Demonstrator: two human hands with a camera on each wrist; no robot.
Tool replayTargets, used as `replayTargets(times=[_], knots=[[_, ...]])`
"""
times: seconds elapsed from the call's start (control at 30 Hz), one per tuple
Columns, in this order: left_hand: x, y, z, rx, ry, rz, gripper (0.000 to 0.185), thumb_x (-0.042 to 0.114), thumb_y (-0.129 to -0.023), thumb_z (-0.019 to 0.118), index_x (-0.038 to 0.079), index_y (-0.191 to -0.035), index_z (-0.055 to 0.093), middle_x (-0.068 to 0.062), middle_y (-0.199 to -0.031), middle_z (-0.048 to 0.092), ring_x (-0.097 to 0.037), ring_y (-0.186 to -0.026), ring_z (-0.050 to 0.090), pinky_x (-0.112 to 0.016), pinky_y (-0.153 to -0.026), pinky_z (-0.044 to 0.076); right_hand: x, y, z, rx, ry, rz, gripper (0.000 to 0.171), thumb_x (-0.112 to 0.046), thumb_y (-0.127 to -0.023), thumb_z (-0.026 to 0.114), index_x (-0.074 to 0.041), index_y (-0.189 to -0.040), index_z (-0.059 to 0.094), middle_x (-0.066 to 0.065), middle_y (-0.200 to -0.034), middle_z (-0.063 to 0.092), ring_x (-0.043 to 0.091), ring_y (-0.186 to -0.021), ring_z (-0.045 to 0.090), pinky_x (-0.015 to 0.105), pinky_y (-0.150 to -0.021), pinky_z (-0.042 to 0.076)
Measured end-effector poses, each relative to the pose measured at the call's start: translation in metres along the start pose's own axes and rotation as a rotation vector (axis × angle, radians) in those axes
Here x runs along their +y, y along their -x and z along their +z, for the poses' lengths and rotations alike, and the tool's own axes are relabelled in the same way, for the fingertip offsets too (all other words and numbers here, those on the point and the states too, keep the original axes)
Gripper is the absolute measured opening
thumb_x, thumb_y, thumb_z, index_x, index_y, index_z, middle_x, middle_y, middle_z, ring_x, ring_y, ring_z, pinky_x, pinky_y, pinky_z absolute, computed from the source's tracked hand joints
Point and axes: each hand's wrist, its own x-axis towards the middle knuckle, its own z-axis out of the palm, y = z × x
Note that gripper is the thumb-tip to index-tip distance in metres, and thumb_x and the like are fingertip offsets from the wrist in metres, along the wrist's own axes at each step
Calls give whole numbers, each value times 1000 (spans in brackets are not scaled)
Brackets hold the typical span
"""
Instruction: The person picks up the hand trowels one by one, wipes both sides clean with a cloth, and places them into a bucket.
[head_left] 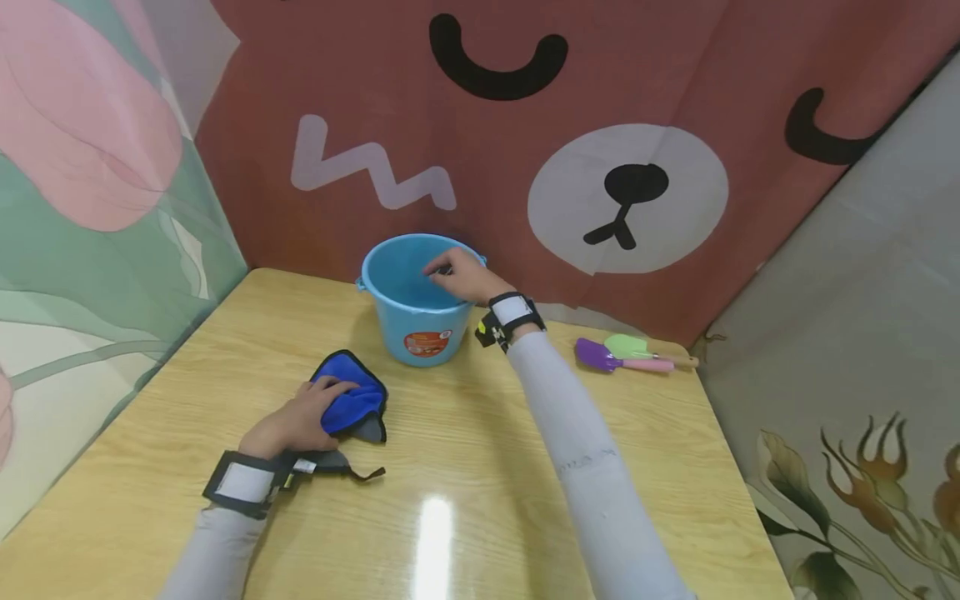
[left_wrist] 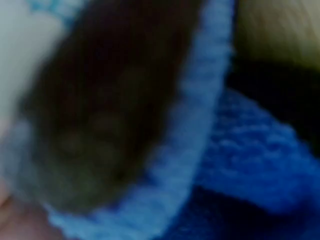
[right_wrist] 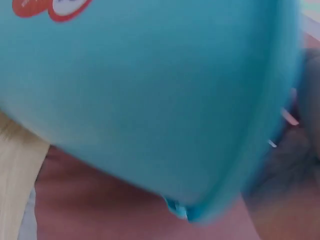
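A blue cloth [head_left: 351,404] with black edging and a grey underside lies bunched on the table at the left. My left hand [head_left: 303,417] grips it from above, fingers bent over the top and thumb at the near side. Its looped texture fills much of the left wrist view, very close and blurred. Farther back stands a light blue bucket [head_left: 423,333] with a red round label. Over its right rim reaches my right hand [head_left: 465,277], fingers curled above the opening. A small dark patch shows between those fingertips; I cannot tell whether it is a held thing.
To the right of the bucket lie a purple spatula [head_left: 597,355] with a pink handle and a green spatula [head_left: 626,346] with a wooden handle. A dark strap end [head_left: 367,475] is near the left wrist. Printed curtains [head_left: 360,217] hang behind the table [head_left: 480,475].
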Motion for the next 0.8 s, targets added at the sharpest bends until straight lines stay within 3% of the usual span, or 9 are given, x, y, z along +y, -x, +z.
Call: replayTargets(times=[0.2,0.3,0.37,0.47,0.6,0.8], knots=[[3,1,-2,-8,27,-12,87,28,-71,86,5,-146,48,-35,-143,41,-61,-125,39,-71,-90,46,24,29,-21,232,-51,-121,25,-6,-100,57,-3,-117,75,8,-121,72,19,-114,63,38,-97,52],[2,1,-3,-30,42,-16,96,43,-69,86,7,-148,46,-35,-145,38,-62,-126,37,-74,-92,43,39,56,-29,329,-81,-148,22,0,-98,58,3,-113,75,16,-118,72,29,-113,64,45,-97,52],[1,3,-4,-58,52,1,104,49,-66,88,8,-150,43,-36,-146,36,-63,-127,35,-75,-91,43,57,78,-32,374,-100,-134,21,0,-98,59,4,-113,74,19,-117,72,32,-112,65,42,-96,53],[0,6,-8,-119,66,30,119,52,-59,93,11,-154,35,-35,-150,29,-64,-130,30,-78,-91,41,90,111,-35,409,-115,-67,20,-1,-98,61,1,-112,75,19,-117,72,36,-108,66,40,-91,55],[1,9,-11,-172,51,51,130,46,-52,99,14,-157,28,-34,-154,22,-66,-136,24,-81,-92,38,134,159,-40,405,-99,105,22,0,-97,60,1,-114,75,21,-119,71,38,-108,67,45,-94,54],[6,8,-6,-152,13,24,117,22,-53,100,12,-152,36,-35,-150,28,-66,-130,29,-75,-87,46,198,230,-46,322,-8,323,33,3,-94,59,8,-126,65,30,-133,61,48,-129,51,62,-110,38]])
